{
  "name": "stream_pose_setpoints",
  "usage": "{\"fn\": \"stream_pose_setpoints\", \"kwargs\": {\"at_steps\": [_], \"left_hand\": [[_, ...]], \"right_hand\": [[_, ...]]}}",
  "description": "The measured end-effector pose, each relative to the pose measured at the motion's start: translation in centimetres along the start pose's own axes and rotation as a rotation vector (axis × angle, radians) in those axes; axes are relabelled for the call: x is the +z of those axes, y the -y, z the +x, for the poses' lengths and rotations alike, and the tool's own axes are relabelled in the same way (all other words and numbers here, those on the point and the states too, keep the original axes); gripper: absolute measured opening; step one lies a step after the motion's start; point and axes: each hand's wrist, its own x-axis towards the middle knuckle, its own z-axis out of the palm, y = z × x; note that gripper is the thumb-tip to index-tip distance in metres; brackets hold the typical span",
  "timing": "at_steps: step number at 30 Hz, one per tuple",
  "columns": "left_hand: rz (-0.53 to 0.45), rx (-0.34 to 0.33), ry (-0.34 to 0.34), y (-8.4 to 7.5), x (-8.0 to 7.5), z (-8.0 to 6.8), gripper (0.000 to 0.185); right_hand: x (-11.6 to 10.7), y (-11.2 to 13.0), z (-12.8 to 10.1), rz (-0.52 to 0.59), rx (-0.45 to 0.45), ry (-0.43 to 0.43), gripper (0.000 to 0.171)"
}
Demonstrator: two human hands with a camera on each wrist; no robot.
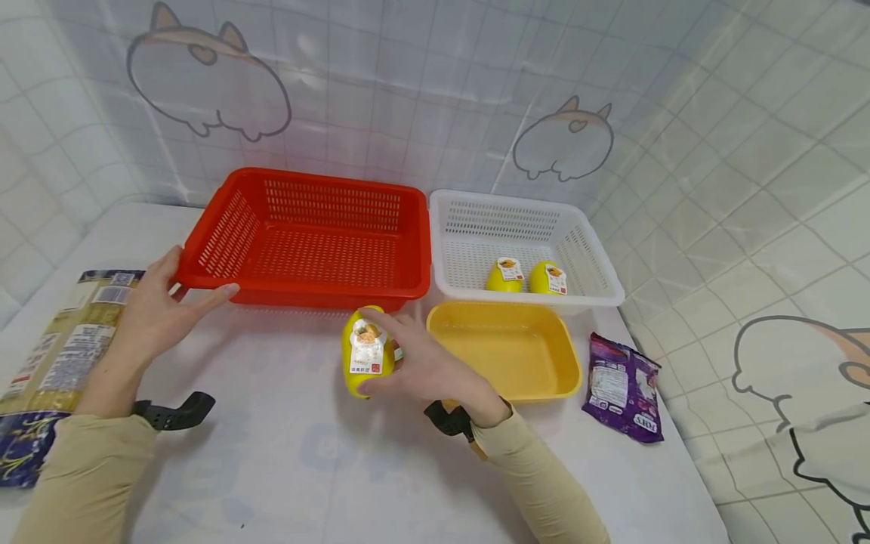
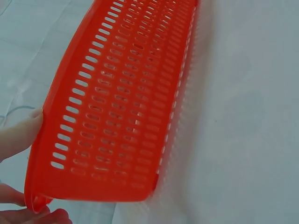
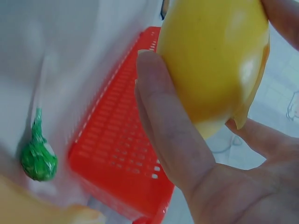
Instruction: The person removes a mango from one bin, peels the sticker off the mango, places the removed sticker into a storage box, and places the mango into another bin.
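Fingers of right hand [image 1: 424, 370] curl round yellow pouch [image 1: 367, 352].

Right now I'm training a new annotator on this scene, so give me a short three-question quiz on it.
1. True or false: the right hand grips a yellow pack.
2. How many yellow packs lie in the white basket?
3. What does the left hand hold? A) the red basket at its near corner B) the purple packet C) the yellow tray

Key: 1 true; 2 two; 3 A
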Motion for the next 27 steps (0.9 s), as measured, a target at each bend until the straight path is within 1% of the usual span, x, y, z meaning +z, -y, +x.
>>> {"fn": "stream_pose_setpoints", "kwargs": {"at_steps": [6,9,12,16,20,22,24,27], "left_hand": [[-0.013,0.002,-0.016,0.2,-0.2,0.1,0.105],[-0.006,-0.002,-0.028,0.2,-0.3,0.0,0.105],[0.040,0.004,-0.058,0.0,-0.4,-0.2,0.106],[0.114,0.048,-0.120,-0.5,-0.3,-0.6,0.103],[0.133,0.124,-0.187,-1.4,-0.2,-1.0,0.094],[0.118,0.188,-0.231,-2.0,-0.1,-1.4,0.089],[0.085,0.270,-0.284,-2.7,0.1,-1.7,0.083],[0.021,0.435,-0.346,-3.9,0.5,-2.3,0.079]], "right_hand": [[0.8,0.1,0.2,0.035,0.046,0.005,0.092],[1.3,0.0,0.4,0.010,0.056,0.011,0.092],[1.8,-0.2,0.6,-0.039,0.047,0.014,0.093],[2.4,-0.7,1.0,-0.073,0.033,0.006,0.094],[3.0,-1.2,1.6,-0.079,0.039,0.007,0.094],[3.3,-1.3,1.8,-0.096,0.044,0.013,0.093],[3.5,-1.5,2.0,-0.119,0.051,0.015,0.093],[3.8,-1.5,2.1,-0.150,0.068,0.014,0.093]]}}
